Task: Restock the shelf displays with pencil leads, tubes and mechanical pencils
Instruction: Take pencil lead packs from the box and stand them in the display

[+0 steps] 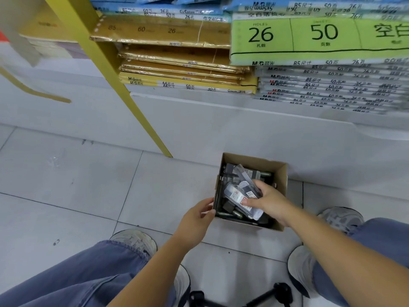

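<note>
A small open cardboard box (280,173) stands on the tiled floor between my feet and the shelf base. It holds several clear packets of pencil leads and dark tubes (232,212). My right hand (269,201) is inside the box and grips a bunch of clear packets (240,193) with white and red labels, thumb on top. My left hand (197,218) touches the box's left wall with its fingertips, fingers loosely bent.
A white shelf base (221,125) runs behind the box. Above it lie stacks of loose-leaf paper packs (183,69), with a green pack (321,38) on the right. A yellow slanted post (124,89) reaches the floor left of the box. A black stand (278,291) lies between my shoes.
</note>
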The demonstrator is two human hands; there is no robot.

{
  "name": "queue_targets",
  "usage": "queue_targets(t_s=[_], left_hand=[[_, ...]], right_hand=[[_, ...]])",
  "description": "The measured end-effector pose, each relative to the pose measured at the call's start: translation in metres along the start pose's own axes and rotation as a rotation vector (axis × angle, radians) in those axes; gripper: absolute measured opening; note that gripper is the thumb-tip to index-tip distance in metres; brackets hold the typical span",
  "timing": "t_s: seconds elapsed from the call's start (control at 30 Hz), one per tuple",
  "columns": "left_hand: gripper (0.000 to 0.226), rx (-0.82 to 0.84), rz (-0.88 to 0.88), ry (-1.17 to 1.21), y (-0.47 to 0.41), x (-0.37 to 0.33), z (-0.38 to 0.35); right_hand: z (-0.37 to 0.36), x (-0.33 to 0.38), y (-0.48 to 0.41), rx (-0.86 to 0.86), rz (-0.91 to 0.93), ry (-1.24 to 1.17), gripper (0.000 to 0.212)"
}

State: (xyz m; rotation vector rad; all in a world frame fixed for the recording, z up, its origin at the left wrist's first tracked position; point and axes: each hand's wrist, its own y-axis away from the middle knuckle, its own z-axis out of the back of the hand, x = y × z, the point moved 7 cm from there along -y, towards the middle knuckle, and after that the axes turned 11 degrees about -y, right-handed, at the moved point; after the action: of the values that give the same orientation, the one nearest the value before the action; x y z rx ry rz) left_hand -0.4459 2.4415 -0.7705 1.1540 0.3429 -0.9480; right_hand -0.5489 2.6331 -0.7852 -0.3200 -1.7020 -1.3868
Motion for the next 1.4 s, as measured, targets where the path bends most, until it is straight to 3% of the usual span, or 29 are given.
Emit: queue_targets(t_s=[0.1,0.3,0.67,0.9,1.27,1.4], left_hand=[[0.037,-0.003,0.013,-0.001,0.0,0.001,0.0],[0.039,0.008,-0.005,-0.031,0.0,0.002,-0.002],[0.027,0.01,-0.022,-0.012,0.0,0.0,-0.003],[0.029,0.018,-0.019,0.023,0.001,0.001,-0.004],[0.033,0.018,-0.013,0.031,0.001,0.002,-0.003],[0.045,-0.092,0.016,-0.015,0.0,-0.002,0.006]], right_hand=[[0.0,0.0,0.001,-0.032,-0.005,0.044,0.049],[-0.001,-0.001,0.002,-0.094,-0.016,0.175,0.018],[-0.005,-0.01,0.0,-0.151,-0.017,0.072,0.033],[-0.017,-0.023,-0.003,-0.015,-0.118,0.219,0.057],[-0.009,-0.008,0.002,-0.058,-0.043,0.087,0.05],[-0.001,0.008,0.01,-0.067,0.003,0.034,0.048]])
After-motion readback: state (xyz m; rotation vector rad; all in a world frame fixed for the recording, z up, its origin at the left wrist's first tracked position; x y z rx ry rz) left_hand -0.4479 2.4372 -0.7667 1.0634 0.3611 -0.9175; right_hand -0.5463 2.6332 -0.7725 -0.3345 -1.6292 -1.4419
